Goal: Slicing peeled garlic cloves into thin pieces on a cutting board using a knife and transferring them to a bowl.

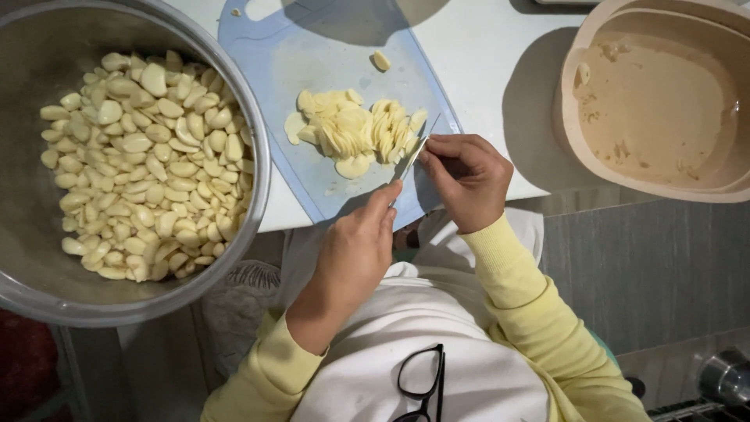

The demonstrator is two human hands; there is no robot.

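On the white table (484,55) lies a pale blue cutting board (266,55), with a heap of sliced garlic (355,129) near its middle and one stray slice (380,60) farther up. At the board's near edge, the left hand (355,254) grips a knife (412,156), its thin blade touching the right side of the heap. The right hand (465,176) is curled just beside the blade, fingertips pinched together at the board's edge; what they pinch cannot be made out. A big steel bowl (258,203) of peeled garlic cloves (144,164) sits left of the board, overlapping its edge. A beige oval tub (570,117) stands well apart on the right. Black glasses (422,383) hang on the person's white apron below.
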